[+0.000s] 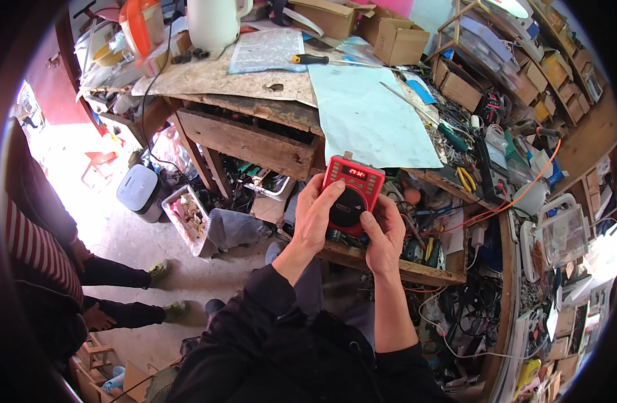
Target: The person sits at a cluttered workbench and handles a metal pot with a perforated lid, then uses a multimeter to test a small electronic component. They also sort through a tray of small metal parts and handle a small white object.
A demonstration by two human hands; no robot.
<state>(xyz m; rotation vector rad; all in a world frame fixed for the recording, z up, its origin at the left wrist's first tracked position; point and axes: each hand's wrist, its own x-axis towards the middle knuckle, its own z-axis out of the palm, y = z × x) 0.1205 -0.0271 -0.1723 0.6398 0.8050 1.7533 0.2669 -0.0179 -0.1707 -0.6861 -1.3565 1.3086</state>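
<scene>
Between my two hands, in front of the bench edge, is a small red portable radio [355,193] with a lit display, rows of buttons and a round black speaker. My left hand [313,213] grips its left side, the thumb lying on the face near the buttons below the display. On the lower right side my right hand [384,235] holds it, thumb at the edge of the speaker. The fingers behind the radio are hidden. Just beyond it, a pale blue-green sheet [369,114] covers part of the worn wooden bench [228,87].
A yellow-handled screwdriver [310,59] and a green-handled one [453,136] lie on the bench. Below, an open drawer [429,269] holds tools and wires. Cardboard boxes [399,41] stand at the back. At left a person in a striped top [40,248] stands near a grey bin [139,191].
</scene>
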